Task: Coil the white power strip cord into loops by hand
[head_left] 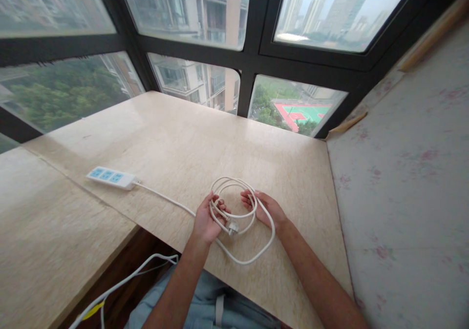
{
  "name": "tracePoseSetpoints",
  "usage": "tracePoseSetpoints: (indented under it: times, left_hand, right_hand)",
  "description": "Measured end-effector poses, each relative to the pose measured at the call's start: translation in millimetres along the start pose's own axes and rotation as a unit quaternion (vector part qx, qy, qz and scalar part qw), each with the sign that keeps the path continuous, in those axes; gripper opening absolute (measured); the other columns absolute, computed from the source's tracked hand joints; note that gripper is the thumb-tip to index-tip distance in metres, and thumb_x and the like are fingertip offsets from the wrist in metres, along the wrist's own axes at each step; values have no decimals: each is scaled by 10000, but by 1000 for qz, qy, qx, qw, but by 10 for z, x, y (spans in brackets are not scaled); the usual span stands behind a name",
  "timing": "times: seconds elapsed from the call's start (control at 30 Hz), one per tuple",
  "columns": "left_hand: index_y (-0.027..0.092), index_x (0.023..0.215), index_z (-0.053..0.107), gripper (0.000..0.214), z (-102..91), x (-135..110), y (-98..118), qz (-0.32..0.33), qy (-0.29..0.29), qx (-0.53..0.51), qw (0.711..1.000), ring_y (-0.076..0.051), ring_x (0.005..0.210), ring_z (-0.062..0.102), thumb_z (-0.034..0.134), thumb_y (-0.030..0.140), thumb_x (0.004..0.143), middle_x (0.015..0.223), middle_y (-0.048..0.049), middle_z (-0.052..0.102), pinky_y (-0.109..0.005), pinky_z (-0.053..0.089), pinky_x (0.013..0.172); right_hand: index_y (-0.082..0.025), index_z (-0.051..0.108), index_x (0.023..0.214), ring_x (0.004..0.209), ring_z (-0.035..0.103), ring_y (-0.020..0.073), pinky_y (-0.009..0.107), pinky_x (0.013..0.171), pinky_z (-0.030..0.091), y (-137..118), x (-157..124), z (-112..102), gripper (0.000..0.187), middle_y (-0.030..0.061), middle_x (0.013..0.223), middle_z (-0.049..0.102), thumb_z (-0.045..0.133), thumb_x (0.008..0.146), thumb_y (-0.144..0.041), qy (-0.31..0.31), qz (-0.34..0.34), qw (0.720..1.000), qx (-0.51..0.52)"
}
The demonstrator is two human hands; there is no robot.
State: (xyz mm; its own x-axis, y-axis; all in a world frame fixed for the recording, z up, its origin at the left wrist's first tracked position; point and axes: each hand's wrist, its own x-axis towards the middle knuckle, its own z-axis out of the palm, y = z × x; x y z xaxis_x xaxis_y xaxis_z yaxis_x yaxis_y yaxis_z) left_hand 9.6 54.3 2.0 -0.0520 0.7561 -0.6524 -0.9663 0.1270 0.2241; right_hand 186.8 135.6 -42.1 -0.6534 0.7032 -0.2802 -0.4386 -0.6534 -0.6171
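Note:
A white power cord (245, 263) lies gathered in several loose loops between my hands, just above the stone sill. My left hand (208, 221) has its fingers curled round the left side of the loops. On the opposite side, my right hand (270, 209) holds the coil, its fingers partly behind the strands. The plug (233, 227) hangs at the lower middle of the coil, near my left fingers. From the coil, the cord runs left to a white power strip (113, 177) with blue socket faces, lying flat on the sill.
The beige stone sill (176, 133) has a cut-out front edge at lower left. Another white cable (120, 282) with a yellow tag crosses below it. Dark-framed windows (249, 63) stand behind, and a floral papered wall (395, 197) bounds the right.

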Motion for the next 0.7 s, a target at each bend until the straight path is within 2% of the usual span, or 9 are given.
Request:
tracePoseSetpoints:
  times: [0.23, 0.5, 0.7]
  left_hand:
    - [161, 675, 605, 299, -20, 7, 43, -21, 7, 7, 1000, -147, 536, 581, 498, 302, 916, 635, -44, 608, -301, 501, 564]
    - [149, 781, 653, 270, -28, -2, 75, -36, 24, 51, 998, -173, 586, 648, 498, 318, 924, 739, -77, 691, -290, 503, 533]
    - [137, 679, 598, 319, -43, 6, 61, -38, 57, 67, 995, -196, 629, 671, 509, 328, 918, 797, -107, 713, -346, 545, 596]
  right_hand:
    - [-124, 710, 944, 944, 667, 169, 303, 922, 496, 4, -10, -37, 199, 84, 999, 732, 644, 766, -185, -18, 0, 1000, 4]
    - [-120, 709, 916, 900, 683, 158, 275, 850, 533, 10, -13, -88, 159, 84, 978, 735, 631, 778, -135, 4, 7, 1000, 0]
    - [-122, 701, 907, 918, 686, 163, 279, 854, 538, 16, -6, -116, 145, 88, 984, 735, 644, 774, -121, 8, 12, 1000, 3]
